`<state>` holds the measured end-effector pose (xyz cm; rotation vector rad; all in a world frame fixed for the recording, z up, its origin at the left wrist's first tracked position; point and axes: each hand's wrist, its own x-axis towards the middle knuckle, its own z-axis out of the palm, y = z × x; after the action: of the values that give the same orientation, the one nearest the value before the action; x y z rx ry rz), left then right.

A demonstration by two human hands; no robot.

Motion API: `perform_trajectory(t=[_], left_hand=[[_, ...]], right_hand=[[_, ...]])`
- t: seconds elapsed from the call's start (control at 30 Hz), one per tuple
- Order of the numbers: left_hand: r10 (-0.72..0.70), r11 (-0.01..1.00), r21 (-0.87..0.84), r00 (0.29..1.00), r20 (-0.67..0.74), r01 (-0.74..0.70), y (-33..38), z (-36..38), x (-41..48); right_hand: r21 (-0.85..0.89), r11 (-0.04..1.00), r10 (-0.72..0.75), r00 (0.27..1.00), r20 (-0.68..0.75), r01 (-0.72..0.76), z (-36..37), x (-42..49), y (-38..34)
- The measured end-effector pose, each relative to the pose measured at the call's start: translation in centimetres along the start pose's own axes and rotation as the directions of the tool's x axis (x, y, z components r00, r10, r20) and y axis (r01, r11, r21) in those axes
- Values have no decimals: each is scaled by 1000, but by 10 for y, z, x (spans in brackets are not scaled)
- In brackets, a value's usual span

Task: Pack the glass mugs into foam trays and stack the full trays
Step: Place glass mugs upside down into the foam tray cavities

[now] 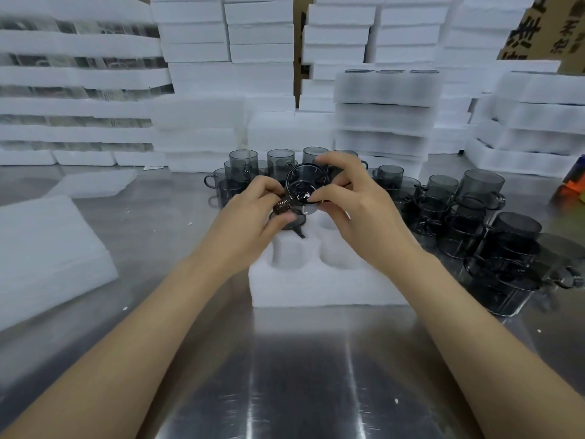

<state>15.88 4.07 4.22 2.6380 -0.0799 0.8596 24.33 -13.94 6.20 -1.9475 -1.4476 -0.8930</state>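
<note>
Your left hand (253, 213) pinches mug (305, 188) at handle, your right hand (351, 210) grips rim. Mug held tilted just above tray (316, 286), probably to line up with pocket. Loose mugs (474, 217) wait behind and right of tray. Stacked trays (386, 115) stand farther behind.

Black Chinese characters on cardboard box (545, 26), cropped, not legible
</note>
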Motion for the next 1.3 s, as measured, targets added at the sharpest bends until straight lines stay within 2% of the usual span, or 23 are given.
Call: perform_trajectory(t=[0.2, 0.37, 0.6, 0.87, 1.0, 1.17, 1.3], left_hand=[[183, 983, -8, 981, -58, -184, 5, -1, -1], [217, 975, -56, 976, 21, -215, 7, -2, 0], [340, 929, -137, 939, -52, -344, 9, -4, 1], [312, 950, -16, 948, -57, -313, 8, -3, -1], [269, 962, 52, 962, -51, -266, 11, -4, -2], [200, 978, 76, 978, -58, -196, 11, -3, -3], [74, 996, 53, 995, -60, -71, 6, 2, -3]], right_hand=[[98, 991, 95, 995, -6, -94, 2, -1, 3], [238, 965, 116, 993, -4, -112, 1, -2, -2], [302, 931, 196, 979, 58, -204, 3, -2, 1], [492, 752, 478, 877, 48, -438, 4, -1, 6], [357, 746, 518, 827, 221, -563, 7, -2, 12], [242, 802, 510, 837, 198, -546, 9, -2, 13], [143, 822, 513, 826, 234, -551, 7, -4, 11]])
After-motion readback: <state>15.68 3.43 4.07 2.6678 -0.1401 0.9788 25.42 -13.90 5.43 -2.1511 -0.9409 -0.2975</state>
